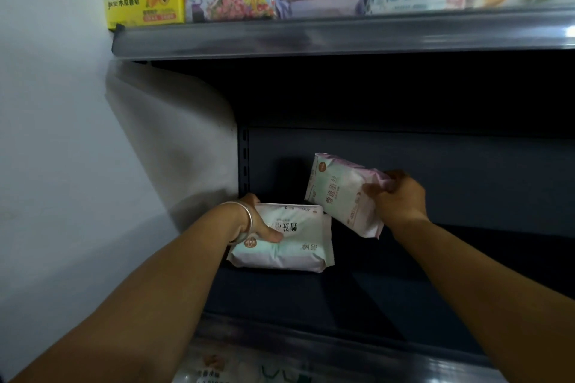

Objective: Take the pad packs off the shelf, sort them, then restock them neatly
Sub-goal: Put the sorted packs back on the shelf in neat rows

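the left hand (256,221) held a grip on the flat pack (283,242) lying on the dark shelf (466,183) at lower centre, long axis left-right. the right hand (399,196) pinched the tilted pack (345,196), raised just right of it, nearer the open shelf space.

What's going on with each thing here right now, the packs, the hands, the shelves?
Left hand: grips the flat pack, thumb on top.
Flat pack: lies on the dark shelf, print upside down.
Right hand: pinches the tilted pack by its end.
Tilted pack: held up, slanted, not yet set down.
Dark shelf: holds only the flat pack in view.
Upper shelf: stocked with soap boxes and packs.
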Available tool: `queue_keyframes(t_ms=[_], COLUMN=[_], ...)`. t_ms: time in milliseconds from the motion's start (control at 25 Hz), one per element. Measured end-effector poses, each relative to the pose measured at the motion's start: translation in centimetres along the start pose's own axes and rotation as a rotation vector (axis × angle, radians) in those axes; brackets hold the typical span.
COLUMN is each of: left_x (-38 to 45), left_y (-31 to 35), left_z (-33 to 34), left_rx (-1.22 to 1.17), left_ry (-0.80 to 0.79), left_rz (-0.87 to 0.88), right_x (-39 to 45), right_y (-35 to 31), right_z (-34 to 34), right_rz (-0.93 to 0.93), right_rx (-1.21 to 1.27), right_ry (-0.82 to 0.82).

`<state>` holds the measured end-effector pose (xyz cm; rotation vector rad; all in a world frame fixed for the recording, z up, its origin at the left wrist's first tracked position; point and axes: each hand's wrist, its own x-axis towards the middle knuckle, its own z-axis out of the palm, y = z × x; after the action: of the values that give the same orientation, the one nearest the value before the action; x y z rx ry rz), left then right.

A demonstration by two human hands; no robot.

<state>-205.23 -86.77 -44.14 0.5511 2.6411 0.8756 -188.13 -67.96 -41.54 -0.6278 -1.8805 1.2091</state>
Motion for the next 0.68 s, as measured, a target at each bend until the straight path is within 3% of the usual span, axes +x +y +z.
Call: queue_keyframes(t_ms=[200, 520, 680], left_x=[-1.1, -3.7, -4.3], left_y=[1.0, 4.6, 5.3], left_z=[-0.5, -1.1, -0.2], left_rx=[0.282, 0.581, 0.437], left_ry=[0.124, -0.200, -0.184], left_rz=[0.070, 0.103, 0.115], right_x=[-0.2, -0.7, -0.9], right_y=[-0.3, -0.1, 0.2], right_z=[-0.8, -0.7, -0.7], right_rz=[-0.002, 0.017, 0.031], right_rx=[-0.019, 0.002, 0.009], right_ry=[0.003, -0.009, -0.024])
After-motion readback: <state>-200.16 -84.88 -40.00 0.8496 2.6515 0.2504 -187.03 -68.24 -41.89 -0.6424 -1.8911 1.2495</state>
